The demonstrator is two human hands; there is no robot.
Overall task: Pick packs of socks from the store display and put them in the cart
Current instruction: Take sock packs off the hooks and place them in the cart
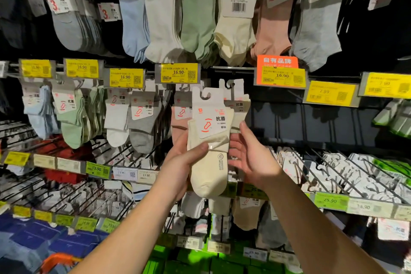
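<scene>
Forearms: both reach up from the bottom of the frame, nearest the lens.
Display (275, 69): sock wall fills the whole frame, rows on hooks, yellow price tags (178, 73) across the middle.
Cream sock pack (210, 140): centre frame, off its hook by the look of it, hanger hole free, in front of the remaining cream pack (239, 107).
Left hand (184, 162): fingers and thumb clamped round the pack's middle.
Right hand (249, 153): fingers spread and straight, just beside the pack's right edge, gripping nothing.
Cart: only an orange bit (57, 260) at lower left, can't tell what it is.
Progress: one pack picked, drop-off to come.
</scene>
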